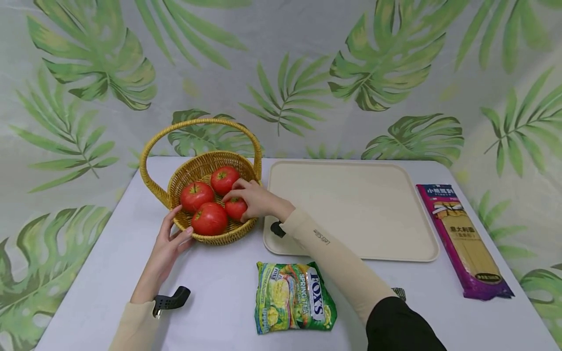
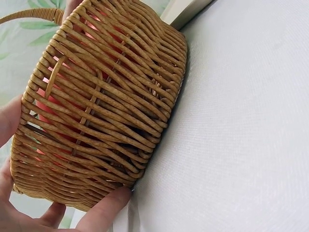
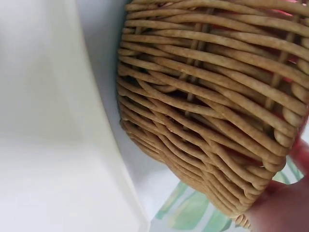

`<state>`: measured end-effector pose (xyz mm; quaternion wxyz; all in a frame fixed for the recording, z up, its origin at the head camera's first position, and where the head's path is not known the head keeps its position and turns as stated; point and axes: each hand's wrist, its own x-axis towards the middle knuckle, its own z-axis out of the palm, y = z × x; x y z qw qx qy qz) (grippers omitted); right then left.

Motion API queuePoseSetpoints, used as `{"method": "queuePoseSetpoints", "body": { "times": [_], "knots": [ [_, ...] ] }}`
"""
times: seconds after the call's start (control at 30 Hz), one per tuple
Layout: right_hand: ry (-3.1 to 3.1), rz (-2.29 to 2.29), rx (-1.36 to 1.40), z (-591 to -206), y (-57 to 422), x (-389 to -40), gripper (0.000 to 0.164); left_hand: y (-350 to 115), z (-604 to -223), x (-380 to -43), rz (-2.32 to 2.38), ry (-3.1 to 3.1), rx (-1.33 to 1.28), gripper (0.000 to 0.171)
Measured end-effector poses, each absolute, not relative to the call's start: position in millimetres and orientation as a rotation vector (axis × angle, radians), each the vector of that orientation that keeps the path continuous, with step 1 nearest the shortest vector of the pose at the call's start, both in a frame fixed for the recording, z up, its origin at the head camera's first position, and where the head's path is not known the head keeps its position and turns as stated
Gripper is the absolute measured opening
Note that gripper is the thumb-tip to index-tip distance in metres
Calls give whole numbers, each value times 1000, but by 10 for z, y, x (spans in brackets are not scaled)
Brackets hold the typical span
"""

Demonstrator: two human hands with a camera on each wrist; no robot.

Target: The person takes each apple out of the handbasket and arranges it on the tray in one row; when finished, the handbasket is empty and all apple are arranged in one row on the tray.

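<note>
A wicker basket with a tall arched handle stands at the table's back left and carries several red tomatoes. My right hand reaches over the basket's right rim, its fingers curled round the rightmost tomato. With my left hand I hold the basket's left front side. In the left wrist view, the fingers of that hand spread over the woven wall from rim to base. The right wrist view mostly shows the basket's outer wall; the tomato in my grip is largely hidden there.
A beige tray lies right of the basket, beneath my right forearm. In front is a green Fox's Spring Tea candy bag. A purple pack of noodles lies along the table's right side. Leaf-patterned cloth hangs behind.
</note>
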<state>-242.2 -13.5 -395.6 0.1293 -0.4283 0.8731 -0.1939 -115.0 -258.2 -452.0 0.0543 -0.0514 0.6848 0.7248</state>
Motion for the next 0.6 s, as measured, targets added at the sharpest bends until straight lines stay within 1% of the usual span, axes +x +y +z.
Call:
{"method": "queuePoseSetpoints", "body": {
  "times": [0.3, 0.6],
  "knots": [
    [2429, -1077, -1248, -3875, 17, -2463, 63, -2590, -4528, -1158, 2196, 2091, -148, 68],
    [2407, -1319, -1189, -3740, 407, -2443, 63, -2597, -4553, -1152, 2187, 2095, -160, 68]
  ]
}}
